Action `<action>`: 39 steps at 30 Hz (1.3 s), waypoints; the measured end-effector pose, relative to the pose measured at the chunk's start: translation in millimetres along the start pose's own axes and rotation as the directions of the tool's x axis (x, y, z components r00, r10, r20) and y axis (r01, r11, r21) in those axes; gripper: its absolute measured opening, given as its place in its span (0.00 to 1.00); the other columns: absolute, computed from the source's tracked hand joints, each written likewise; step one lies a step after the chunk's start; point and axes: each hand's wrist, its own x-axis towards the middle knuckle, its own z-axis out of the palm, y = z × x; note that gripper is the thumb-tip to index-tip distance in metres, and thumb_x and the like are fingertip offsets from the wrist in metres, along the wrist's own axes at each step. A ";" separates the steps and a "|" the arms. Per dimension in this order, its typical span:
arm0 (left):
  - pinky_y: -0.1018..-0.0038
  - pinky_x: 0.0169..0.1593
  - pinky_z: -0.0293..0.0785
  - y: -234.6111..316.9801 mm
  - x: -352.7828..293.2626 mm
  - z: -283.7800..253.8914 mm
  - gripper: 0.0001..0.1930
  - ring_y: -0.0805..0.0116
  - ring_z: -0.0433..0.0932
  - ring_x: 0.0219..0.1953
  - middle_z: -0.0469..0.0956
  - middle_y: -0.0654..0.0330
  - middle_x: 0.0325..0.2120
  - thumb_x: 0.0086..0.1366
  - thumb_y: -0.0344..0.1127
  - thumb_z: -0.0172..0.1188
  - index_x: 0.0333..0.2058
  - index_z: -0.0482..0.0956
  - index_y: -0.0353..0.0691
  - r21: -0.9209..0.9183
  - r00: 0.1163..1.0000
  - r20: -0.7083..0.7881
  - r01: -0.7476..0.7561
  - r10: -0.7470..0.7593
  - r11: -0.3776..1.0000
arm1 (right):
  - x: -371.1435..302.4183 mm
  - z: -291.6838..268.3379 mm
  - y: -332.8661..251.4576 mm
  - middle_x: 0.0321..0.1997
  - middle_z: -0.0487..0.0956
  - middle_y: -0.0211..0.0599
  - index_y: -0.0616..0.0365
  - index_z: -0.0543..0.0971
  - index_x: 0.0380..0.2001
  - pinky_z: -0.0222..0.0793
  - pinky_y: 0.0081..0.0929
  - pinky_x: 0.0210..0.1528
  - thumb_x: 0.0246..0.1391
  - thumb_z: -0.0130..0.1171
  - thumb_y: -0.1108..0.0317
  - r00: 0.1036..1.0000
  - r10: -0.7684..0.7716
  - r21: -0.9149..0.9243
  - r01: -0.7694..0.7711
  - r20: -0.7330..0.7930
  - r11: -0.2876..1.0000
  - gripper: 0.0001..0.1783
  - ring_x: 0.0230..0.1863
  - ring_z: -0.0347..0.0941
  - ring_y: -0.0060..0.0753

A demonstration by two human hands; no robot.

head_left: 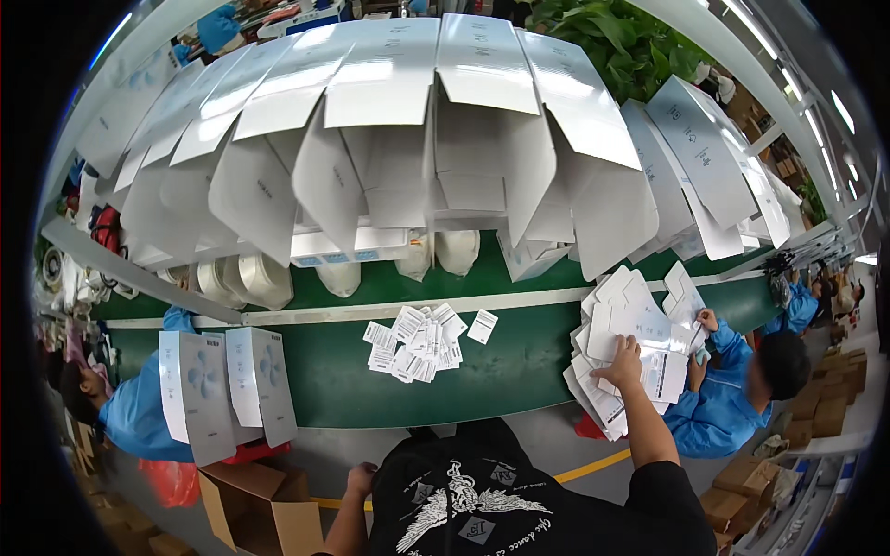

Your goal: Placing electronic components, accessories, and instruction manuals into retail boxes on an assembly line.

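On the right of the green table lies a loose stack of flat white cartons, its sheets fanned unevenly. My right hand reaches over this stack, fingers bent at the edge of an upper flat carton, thumb apart on its left. How far that carton is lifted cannot be made out. My left hand hangs low beside my body, off the table, near its front edge. Its fingers are mostly hidden, and no object shows in it. A scattered pile of small white printed slips lies mid-table, with a single slip apart on its right.
Open white boxes stand in a row on a rack above the table. Two white boxes stand at the left, beside a co-worker in blue. Another co-worker handles cartons at the right. An open brown box sits below.
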 end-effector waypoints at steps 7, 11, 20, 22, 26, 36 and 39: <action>0.67 0.39 0.83 7.1 -9.2 -27.4 0.12 0.66 0.87 0.32 0.88 0.55 0.30 0.62 0.31 0.65 0.43 0.88 0.33 -0.708 0.964 -0.127 0.078 -0.235 0.702 | -16.6 24.2 3.5 0.69 0.74 0.56 0.55 0.73 0.68 0.77 0.50 0.62 0.38 0.81 0.51 0.985 -0.068 0.070 0.080 -0.159 0.994 0.52 0.64 0.75 0.63; 0.69 0.38 0.83 -23.5 -40.1 -10.2 0.11 0.67 0.87 0.31 0.87 0.55 0.29 0.63 0.32 0.65 0.41 0.88 0.32 -0.591 0.959 -0.148 0.109 -0.240 0.800 | -29.4 13.4 4.3 0.58 0.82 0.54 0.53 0.80 0.61 0.77 0.50 0.57 0.55 0.68 0.60 0.911 -0.179 0.132 0.242 -0.371 0.961 0.29 0.54 0.80 0.62; 0.71 0.39 0.79 49.8 -25.1 -73.3 0.11 0.70 0.83 0.31 0.86 0.61 0.26 0.64 0.34 0.65 0.38 0.87 0.31 -0.236 0.964 -0.239 -0.169 0.111 0.957 | -139.5 -157.1 -24.2 0.47 0.87 0.53 0.54 0.87 0.53 0.80 0.43 0.49 0.61 0.59 0.79 0.637 -0.170 0.138 0.405 -0.752 0.904 0.19 0.47 0.85 0.56; 0.75 0.48 0.78 134.2 -24.4 -99.1 0.15 0.75 0.82 0.40 0.87 0.59 0.37 0.70 0.39 0.66 0.46 0.88 0.32 -0.480 0.902 -0.309 -0.421 0.301 0.769 | -169.6 -198.5 -79.0 0.51 0.87 0.50 0.57 0.87 0.52 0.80 0.41 0.56 0.55 0.58 0.83 0.501 -0.500 -0.105 0.625 -0.706 0.774 0.22 0.54 0.84 0.53; 0.63 0.55 0.81 307.9 -36.0 -154.2 0.33 0.58 0.85 0.51 0.84 0.46 0.53 0.78 0.55 0.58 0.61 0.76 0.25 -0.941 0.775 0.172 -0.054 0.608 0.335 | -222.6 -202.6 -164.7 0.56 0.87 0.43 0.56 0.88 0.49 0.77 0.47 0.64 0.51 0.57 0.82 0.285 -0.801 -0.217 0.866 -0.526 0.450 0.22 0.61 0.83 0.51; 0.65 0.55 0.81 368.2 -56.4 -178.0 0.22 0.62 0.85 0.49 0.86 0.51 0.51 0.67 0.30 0.70 0.58 0.80 0.28 -0.797 0.809 -0.053 -0.387 0.586 0.463 | -211.0 -112.1 -191.0 0.70 0.76 0.47 0.59 0.82 0.59 0.61 0.53 0.77 0.50 0.70 0.70 0.373 -0.782 0.244 0.926 -0.499 0.286 0.29 0.74 0.68 0.54; 0.67 0.53 0.81 364.0 -77.1 -162.3 0.19 0.65 0.86 0.46 0.88 0.54 0.46 0.68 0.32 0.70 0.54 0.83 0.29 -0.709 0.767 -0.083 -0.494 0.636 0.503 | -180.0 -115.3 -212.2 0.73 0.71 0.51 0.54 0.80 0.63 0.58 0.48 0.78 0.52 0.73 0.64 0.530 -0.449 0.355 0.836 -0.719 0.419 0.33 0.74 0.65 0.59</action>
